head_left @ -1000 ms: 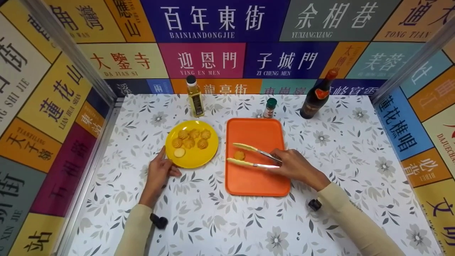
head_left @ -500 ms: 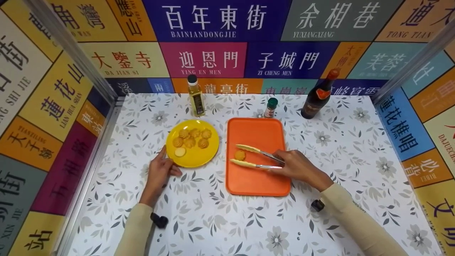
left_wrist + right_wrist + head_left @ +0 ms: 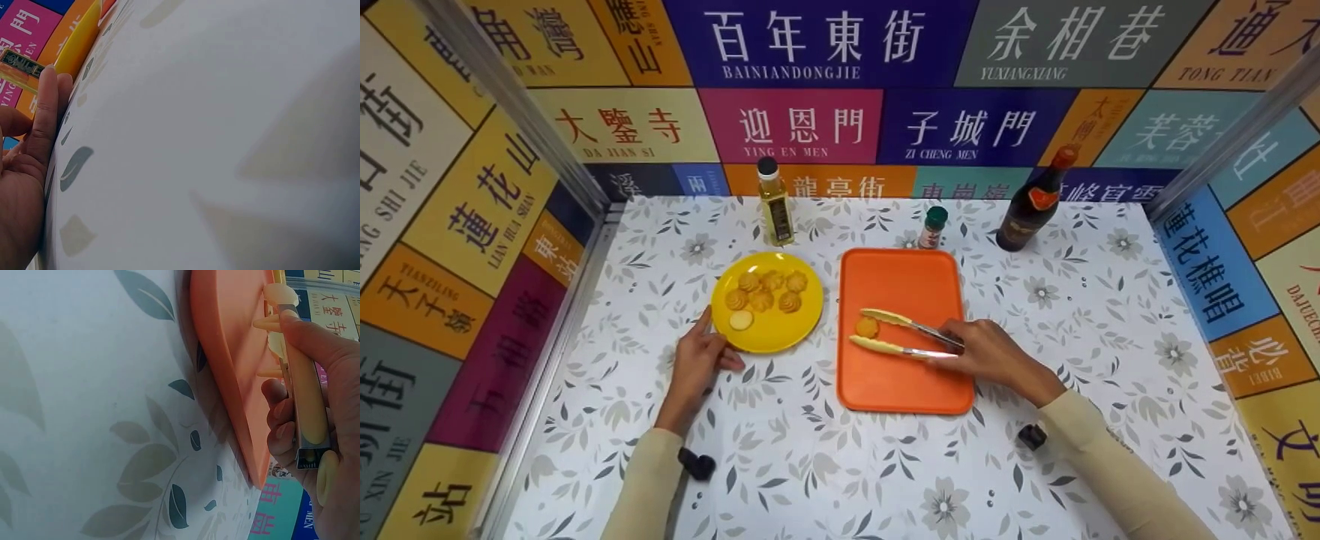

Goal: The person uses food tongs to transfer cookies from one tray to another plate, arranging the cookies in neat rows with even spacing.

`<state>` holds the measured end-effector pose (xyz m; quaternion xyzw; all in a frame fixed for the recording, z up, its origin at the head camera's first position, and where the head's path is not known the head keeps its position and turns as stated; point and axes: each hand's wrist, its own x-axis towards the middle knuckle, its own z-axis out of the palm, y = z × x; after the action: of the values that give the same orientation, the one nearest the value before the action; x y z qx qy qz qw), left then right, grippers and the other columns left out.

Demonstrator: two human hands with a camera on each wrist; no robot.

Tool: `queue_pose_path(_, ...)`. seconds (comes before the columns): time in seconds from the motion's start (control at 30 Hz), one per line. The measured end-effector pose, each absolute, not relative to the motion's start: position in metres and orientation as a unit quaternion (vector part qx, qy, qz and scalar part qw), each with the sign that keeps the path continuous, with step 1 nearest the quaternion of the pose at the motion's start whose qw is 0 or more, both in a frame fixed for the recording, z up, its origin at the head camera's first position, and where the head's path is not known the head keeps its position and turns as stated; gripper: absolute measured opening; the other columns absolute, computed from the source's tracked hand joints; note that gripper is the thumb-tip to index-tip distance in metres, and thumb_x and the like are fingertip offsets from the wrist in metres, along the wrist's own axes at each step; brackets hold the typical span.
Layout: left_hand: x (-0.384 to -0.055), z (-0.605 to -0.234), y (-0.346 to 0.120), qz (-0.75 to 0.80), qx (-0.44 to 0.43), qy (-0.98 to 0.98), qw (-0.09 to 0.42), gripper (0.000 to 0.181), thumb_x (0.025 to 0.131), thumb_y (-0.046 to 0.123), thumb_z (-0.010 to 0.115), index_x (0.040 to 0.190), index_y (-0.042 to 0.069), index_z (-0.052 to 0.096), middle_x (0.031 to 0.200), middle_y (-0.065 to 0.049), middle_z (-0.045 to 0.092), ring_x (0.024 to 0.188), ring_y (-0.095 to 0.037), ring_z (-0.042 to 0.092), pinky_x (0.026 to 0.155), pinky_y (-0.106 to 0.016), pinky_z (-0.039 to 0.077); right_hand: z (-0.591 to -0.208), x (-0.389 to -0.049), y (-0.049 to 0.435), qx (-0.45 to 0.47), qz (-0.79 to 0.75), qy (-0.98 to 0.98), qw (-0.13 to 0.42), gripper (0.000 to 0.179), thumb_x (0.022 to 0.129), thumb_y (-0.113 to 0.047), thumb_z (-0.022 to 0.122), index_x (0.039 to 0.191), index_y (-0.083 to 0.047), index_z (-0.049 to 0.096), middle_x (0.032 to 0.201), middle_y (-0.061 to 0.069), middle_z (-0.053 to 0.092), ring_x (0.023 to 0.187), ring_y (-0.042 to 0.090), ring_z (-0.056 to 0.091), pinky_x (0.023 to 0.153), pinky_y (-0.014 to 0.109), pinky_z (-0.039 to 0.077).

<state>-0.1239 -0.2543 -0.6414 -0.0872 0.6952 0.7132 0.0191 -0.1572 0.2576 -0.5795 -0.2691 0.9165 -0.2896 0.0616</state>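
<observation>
My right hand [image 3: 986, 351] grips a pair of tongs [image 3: 310, 394] with cream-coloured tips and metal arms. The tongs' arms stand spread over the orange tray [image 3: 900, 277]. One golden piped cookie [image 3: 868, 327] sits on that tray between the tong tips, close to the upper one; I cannot tell whether they touch. My left hand [image 3: 699, 364] rests on the table at the near left edge of the yellow plate [image 3: 784, 334], its fingers [image 3: 46, 109] fairly straight at the rim. Several piped cookies [image 3: 761, 300] and a pale flat round one [image 3: 741, 320] lie on the plate.
Behind the plate stands an oil bottle [image 3: 775, 210] with a black cap. A small green-capped jar [image 3: 933, 227] is just past the tray's far edge, and a dark bottle [image 3: 1031, 210] stands farther right. Printed panels wall in the flowered tabletop [image 3: 840, 465].
The tongs have shifted slightly right, so the cookie now lies nearer their tips. The cookie stays in place on the tray, and my left hand has stayed beside the plate.
</observation>
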Motion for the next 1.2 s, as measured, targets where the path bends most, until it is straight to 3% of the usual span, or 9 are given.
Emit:
queue_pose_path(0.4, -0.1249, -0.6420, -0.2539, 0.718, -0.085, 0.690, 0.021, 0.068, 0.113, 0.002, 0.051, 0.175, 0.008, 0.025, 0.083, -0.030, 0.073, 0.064, -0.028, 0.077, 0.066, -0.043, 0.070, -0.5817, -0.1576, 0.2604, -0.296, -0.285, 0.911, 0.032, 0.039, 0.089, -0.035, 0.095, 0.108, -0.006, 0.079, 0.076, -0.008, 0.062, 0.065, 0.010, 0.053, 0.059, 0.029, 0.043)
queue_pose_path(0.63, -0.1223, -0.6415, -0.2539, 0.707, -0.074, 0.703, 0.012, 0.067, 0.114, 0.002, 0.050, 0.175, 0.007, 0.024, 0.084, -0.034, 0.071, 0.065, -0.031, 0.077, 0.066, -0.040, 0.070, -0.5792, -0.1548, 0.2599, -0.305, -0.286, 0.908, 0.039, 0.038, 0.091, -0.034, 0.093, 0.110, -0.005, 0.078, 0.072, -0.011, 0.054, 0.064, 0.010, 0.048, 0.057, 0.026, 0.036)
queue_pose_path(1.2, -0.1224, -0.6404, -0.2526, 0.701, -0.090, 0.707, 0.014, 0.067, 0.113, 0.004, 0.051, 0.175, 0.009, 0.026, 0.084, -0.032, 0.072, 0.065, -0.029, 0.077, 0.066, -0.039, 0.070, -0.5767, -0.1574, 0.2640, -0.313, -0.290, 0.904, 0.005, 0.039, 0.090, -0.034, 0.094, 0.109, -0.005, 0.077, 0.072, -0.010, 0.054, 0.063, 0.010, 0.051, 0.055, 0.026, 0.038)
